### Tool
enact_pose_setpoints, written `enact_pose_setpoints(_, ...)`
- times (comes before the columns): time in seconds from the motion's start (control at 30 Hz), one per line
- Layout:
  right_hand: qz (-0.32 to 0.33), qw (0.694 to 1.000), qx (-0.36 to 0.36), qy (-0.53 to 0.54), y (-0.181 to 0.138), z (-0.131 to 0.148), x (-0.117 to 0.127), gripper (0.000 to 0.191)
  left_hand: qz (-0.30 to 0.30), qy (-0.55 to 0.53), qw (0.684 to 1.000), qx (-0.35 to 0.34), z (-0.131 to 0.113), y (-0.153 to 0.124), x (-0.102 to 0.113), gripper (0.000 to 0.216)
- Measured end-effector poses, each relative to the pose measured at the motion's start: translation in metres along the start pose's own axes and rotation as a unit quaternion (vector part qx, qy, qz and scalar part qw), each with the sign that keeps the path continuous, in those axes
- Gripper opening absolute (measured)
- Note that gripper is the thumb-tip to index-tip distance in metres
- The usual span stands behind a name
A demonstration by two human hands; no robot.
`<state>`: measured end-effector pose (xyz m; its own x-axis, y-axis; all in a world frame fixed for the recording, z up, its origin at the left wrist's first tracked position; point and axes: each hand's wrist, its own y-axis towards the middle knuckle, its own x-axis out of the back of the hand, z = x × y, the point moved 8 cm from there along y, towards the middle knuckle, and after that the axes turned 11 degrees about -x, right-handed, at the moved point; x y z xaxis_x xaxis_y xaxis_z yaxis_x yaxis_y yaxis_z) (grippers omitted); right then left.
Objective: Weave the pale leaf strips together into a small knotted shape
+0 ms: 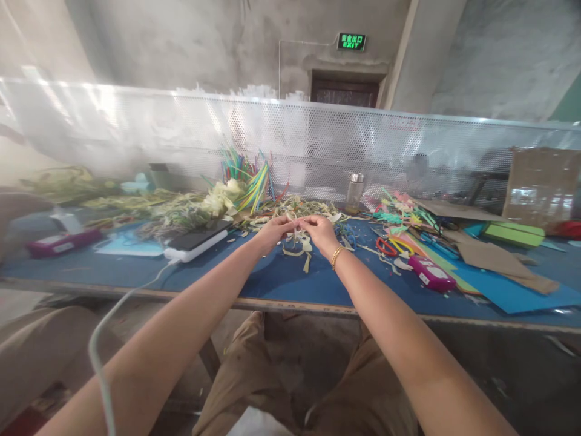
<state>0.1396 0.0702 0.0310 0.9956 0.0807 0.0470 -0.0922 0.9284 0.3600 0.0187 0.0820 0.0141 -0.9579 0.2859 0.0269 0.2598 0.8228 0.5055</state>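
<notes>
My left hand (275, 232) and my right hand (321, 232) meet above the middle of the blue table, fingertips almost touching. The fingers of both are pinched around something small and pale that I cannot make out. A gold bracelet (336, 257) circles my right wrist. Just below the fingers are pale yellow-green curled strips (307, 247); whether they hang from my fingers or lie on the table I cannot tell. Behind my hands spreads a heap of similar strips (290, 209).
A black-and-white device (198, 241) with a white cable lies left, near colourful pipe cleaners (258, 184). To the right are red-handled scissors (385, 246), a purple box-like device (431, 274), blue card (503, 290) and cardboard. A bottle (354, 192) stands by the perforated metal screen (281, 139). Another person's arm shows far left.
</notes>
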Motion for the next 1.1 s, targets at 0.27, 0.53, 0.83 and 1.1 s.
enact_pose_setpoints(0.27, -0.071, 0.996, 0.011, -0.045, 0.003, -0.001, 0.012, 0.020, -0.018, 0.005, 1.000, -0.024, -0.006, 0.000, 0.003, 0.024)
enact_pose_setpoints(0.53, -0.085, 0.996, 0.013, -0.014, 0.003, 0.000, 0.018, 0.021, -0.011, 0.022, 1.000, -0.017, -0.007, 0.000, 0.002, 0.024)
enact_pose_setpoints(0.83, 0.001, 0.999, -0.028, -0.017, 0.000, -0.004, 0.005, 0.027, 0.065, 0.068, 0.996, -0.003, -0.001, -0.003, -0.007, 0.028)
enact_pose_setpoints(1.1, -0.017, 1.000, -0.023, 0.009, 0.002, -0.004, 0.007, 0.020, 0.073, -0.006, 0.997, 0.013, 0.004, -0.003, -0.011, 0.022)
